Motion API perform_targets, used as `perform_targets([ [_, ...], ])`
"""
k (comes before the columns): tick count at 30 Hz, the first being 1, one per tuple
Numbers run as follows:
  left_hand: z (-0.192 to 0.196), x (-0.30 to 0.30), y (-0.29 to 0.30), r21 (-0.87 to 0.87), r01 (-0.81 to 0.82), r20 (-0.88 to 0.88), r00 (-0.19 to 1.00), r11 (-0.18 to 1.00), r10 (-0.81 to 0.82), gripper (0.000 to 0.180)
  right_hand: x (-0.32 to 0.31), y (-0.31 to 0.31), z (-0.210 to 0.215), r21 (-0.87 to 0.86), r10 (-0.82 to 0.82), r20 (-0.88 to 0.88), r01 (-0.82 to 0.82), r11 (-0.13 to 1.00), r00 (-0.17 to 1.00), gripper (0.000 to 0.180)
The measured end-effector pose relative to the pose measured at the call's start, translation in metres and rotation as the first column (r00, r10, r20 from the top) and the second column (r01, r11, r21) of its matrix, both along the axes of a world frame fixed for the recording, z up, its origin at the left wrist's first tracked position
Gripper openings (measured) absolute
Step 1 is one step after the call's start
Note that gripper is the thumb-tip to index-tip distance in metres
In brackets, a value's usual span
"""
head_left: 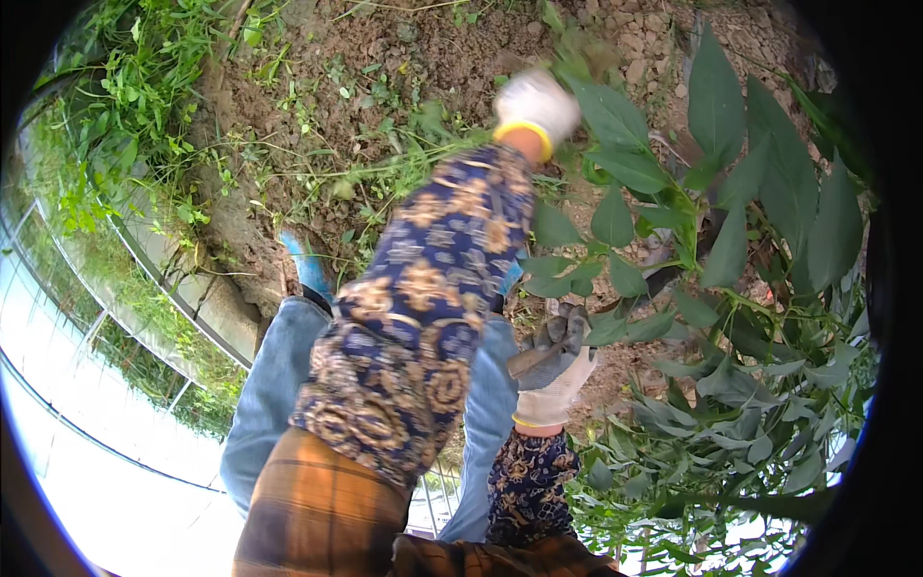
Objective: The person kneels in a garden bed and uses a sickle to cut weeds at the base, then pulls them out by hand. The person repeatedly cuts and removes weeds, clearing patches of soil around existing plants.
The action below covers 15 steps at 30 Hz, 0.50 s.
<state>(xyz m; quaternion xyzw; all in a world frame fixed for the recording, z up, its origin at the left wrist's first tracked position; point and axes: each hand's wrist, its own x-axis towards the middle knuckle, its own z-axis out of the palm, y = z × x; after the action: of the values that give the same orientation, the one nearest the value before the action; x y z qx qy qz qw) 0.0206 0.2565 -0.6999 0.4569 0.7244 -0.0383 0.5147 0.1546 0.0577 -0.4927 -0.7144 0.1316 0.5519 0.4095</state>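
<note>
My left hand (536, 108), in a white glove with a yellow cuff, reaches far forward over the soil beside a leafy green plant (685, 207). Motion smears it, and its fingers are hidden. Blurred greenery (588, 56) shows just beyond it. My right hand (555, 370) is nearer, below the plant's lower leaves, in a white glove with a dirty grey palm. Its fingers are loosely bent, with the thumb apart from them and nothing visible between. Navy patterned sleeve covers run along both forearms.
Low weeds (394, 159) grow on the brown soil (317, 58) ahead. Denser green growth (135, 96) stands at the far left, by a pale curved edging (178, 298). My jeans-clad legs (279, 370) are below. Thick foliage (740, 423) fills the right side.
</note>
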Motion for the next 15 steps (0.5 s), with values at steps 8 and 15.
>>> perform_targets([
  [8, -0.036, 0.056, -0.037, -0.327, -0.187, -0.085, 0.982, 0.927, 0.168, 0.064, -0.020, 0.012, 0.003, -0.115, 0.017, 0.233, 0.010, 0.993, 0.972, 0.012],
  [15, -0.081, 0.026, -0.086, -0.286, -0.502, 0.092, 0.833, 0.816, 0.545, 0.026, -0.022, 0.005, 0.009, -0.086, 0.203, -0.063, -0.208, 0.974, 0.977, 0.011],
])
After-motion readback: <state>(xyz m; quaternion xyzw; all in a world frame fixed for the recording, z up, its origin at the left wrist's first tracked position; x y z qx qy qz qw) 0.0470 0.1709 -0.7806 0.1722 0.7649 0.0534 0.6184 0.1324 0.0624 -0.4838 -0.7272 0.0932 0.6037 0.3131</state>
